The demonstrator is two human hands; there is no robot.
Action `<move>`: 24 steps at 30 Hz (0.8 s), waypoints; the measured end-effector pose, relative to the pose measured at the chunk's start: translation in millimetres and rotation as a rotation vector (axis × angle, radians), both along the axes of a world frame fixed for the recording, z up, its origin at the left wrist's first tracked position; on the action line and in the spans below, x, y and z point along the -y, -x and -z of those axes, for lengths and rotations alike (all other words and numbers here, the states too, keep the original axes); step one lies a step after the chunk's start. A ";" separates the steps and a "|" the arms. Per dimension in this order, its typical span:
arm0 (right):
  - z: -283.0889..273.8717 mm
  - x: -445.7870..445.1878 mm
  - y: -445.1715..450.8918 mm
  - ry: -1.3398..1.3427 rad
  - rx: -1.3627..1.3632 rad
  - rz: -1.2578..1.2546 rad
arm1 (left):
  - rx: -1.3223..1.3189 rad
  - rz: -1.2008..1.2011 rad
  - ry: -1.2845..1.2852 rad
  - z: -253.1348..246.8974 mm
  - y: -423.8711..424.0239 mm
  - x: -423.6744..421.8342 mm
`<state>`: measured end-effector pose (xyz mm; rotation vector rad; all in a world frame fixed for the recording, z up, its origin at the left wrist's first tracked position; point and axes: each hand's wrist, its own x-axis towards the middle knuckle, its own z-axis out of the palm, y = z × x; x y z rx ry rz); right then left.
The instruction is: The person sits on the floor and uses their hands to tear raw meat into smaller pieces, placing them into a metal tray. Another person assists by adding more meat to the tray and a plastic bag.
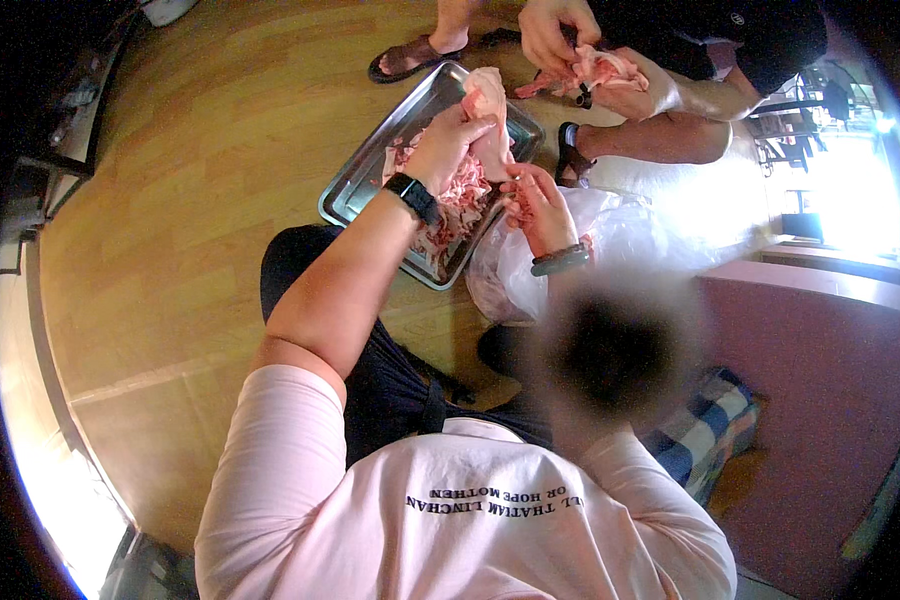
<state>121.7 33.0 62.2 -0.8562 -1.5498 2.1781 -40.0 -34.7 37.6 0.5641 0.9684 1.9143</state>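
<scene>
A pale pink piece of raw meat with fat or skin (pixel 487 146) hangs over a rectangular metal tray (pixel 352 176). My left hand (pixel 442 150), with a black watch on the wrist, grips its upper part. At its lower end are the curled fingers of my right hand (pixel 546 210), which wears a dark bangle; they pinch the piece, and whether they also hold a small tool cannot be made out. Beneath my hands, many cut scraps of pink and white meat (pixel 461 195) lie heaped in the tray.
Across from me, a person's hands (pixel 555 34) hold another piece of raw meat (pixel 607 67). A sandalled foot (pixel 420 58) stands beyond the tray on the wood-pattern floor (pixel 195 187). A translucent plastic bag (pixel 615 217) sits right of the tray. A dark blur (pixel 619 352) covers part of the view.
</scene>
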 end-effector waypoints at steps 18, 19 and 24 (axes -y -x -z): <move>-1.0 -28.7 45.2 -0.493 0.006 0.207 | -0.856 -0.440 0.171 -6.4 -6.3 -0.8; -1.5 -28.4 44.5 -0.511 0.016 0.209 | -0.840 -0.415 0.132 -7.9 -5.8 -0.6; -1.5 -24.2 43.1 -0.756 -0.010 0.151 | -0.658 -0.195 0.140 -12.3 -3.6 3.5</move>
